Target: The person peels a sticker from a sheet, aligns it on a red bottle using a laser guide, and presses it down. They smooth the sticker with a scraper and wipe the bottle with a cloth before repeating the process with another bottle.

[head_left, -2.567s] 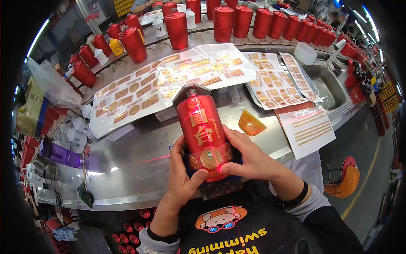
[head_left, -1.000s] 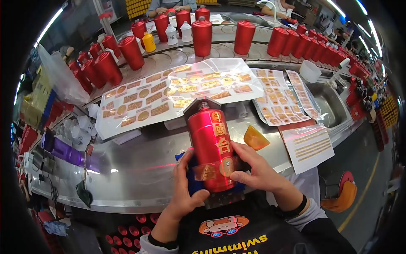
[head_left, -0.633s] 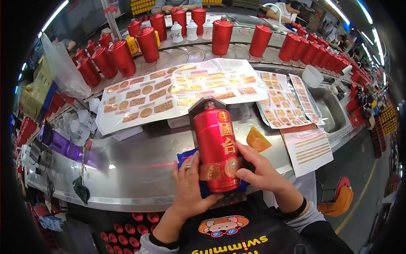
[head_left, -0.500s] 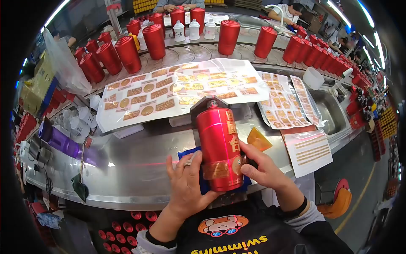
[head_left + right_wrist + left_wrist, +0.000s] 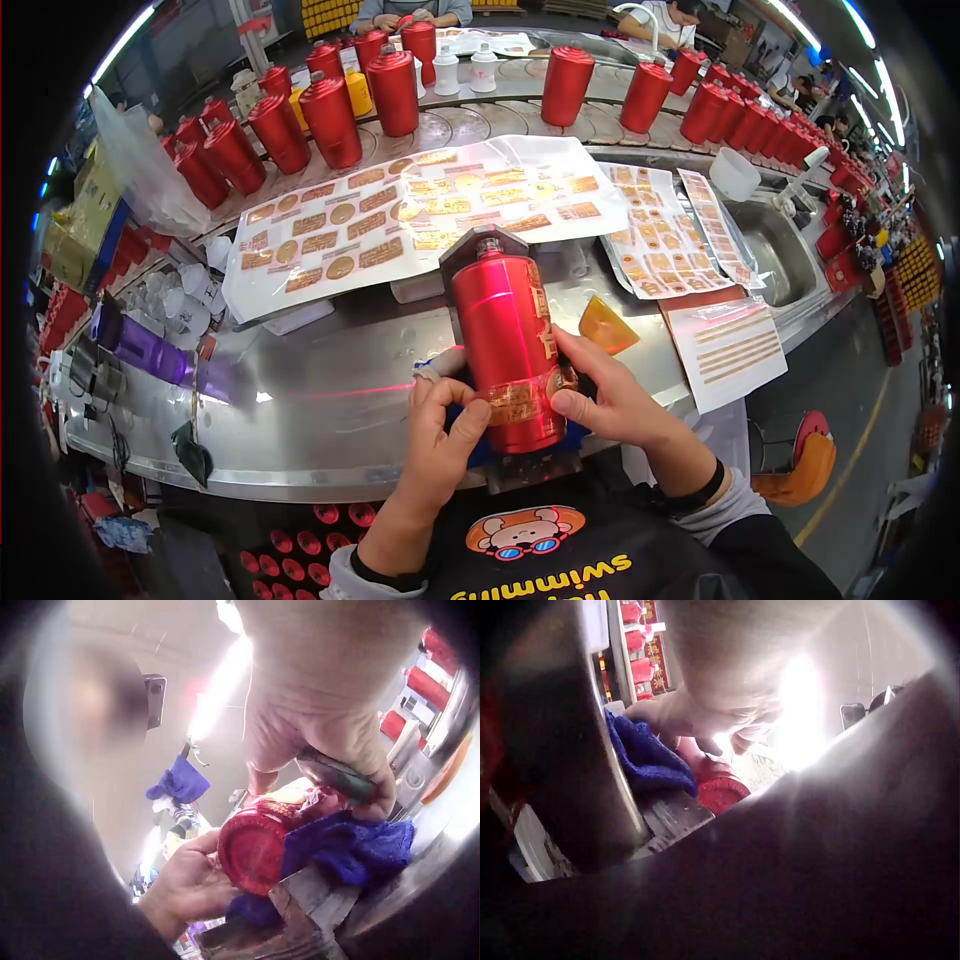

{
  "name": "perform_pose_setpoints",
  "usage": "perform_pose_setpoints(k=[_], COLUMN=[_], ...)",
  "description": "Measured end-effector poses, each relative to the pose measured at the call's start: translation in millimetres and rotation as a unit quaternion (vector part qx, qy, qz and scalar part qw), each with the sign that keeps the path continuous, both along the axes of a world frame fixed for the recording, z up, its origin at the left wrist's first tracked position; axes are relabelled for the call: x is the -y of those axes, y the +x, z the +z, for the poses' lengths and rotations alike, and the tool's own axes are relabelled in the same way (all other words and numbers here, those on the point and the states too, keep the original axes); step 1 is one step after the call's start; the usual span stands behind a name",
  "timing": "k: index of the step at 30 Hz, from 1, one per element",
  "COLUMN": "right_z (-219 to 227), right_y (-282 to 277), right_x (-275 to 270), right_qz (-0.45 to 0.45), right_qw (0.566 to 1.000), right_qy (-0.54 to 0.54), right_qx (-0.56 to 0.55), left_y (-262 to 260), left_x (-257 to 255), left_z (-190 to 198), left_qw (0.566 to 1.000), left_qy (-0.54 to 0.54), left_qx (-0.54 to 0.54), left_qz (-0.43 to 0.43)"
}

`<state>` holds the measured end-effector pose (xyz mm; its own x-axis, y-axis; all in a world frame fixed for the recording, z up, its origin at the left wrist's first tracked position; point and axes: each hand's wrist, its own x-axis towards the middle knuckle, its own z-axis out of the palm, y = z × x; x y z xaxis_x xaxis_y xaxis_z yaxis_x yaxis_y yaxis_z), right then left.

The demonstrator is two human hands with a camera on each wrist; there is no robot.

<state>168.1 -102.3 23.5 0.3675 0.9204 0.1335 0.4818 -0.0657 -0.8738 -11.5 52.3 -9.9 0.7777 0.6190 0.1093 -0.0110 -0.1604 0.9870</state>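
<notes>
Steel bench (image 5: 330,425): your right hand (image 5: 612,395) curls round the red bottle (image 5: 495,320); your left hand (image 5: 434,435) sits at its gold band (image 5: 513,402), pinch unclear. Probably smoothing; next calls for even pressure.

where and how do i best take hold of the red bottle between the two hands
Probably around the upper body of the red bottle, one palm from each side, above the gold label band. The body is a broad cylinder, neck pointing away from the person, and the dark holder behind it likely hampers a grip from beneath.
</notes>
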Motion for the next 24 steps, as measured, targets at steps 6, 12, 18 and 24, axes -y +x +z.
perform_pose_setpoints(k=[6,12,18,24], right_z=[6,7,6,-1], right_y=[-3,-18,-27,-24], right_x=[2,-12,-23,-22], right_qz=[-0.052,-0.087,-0.104,-0.089], right_qw=[0.995,0.981,0.978,0.985], right_qy=[-0.004,0.01,0.021,0.031], right_qx=[0.083,0.175,0.18,0.142], left_y=[0,2,1,1], left_x=[0,-1,-3,-1], left_z=[31,26,14,8], left_qw=[0.999,0.997,0.996,0.998], left_qy=[0.029,0.071,0.08,0.046], left_qx=[0.014,-0.002,0.015,0.027], left_qz=[0.008,0.021,0.028,0.04])
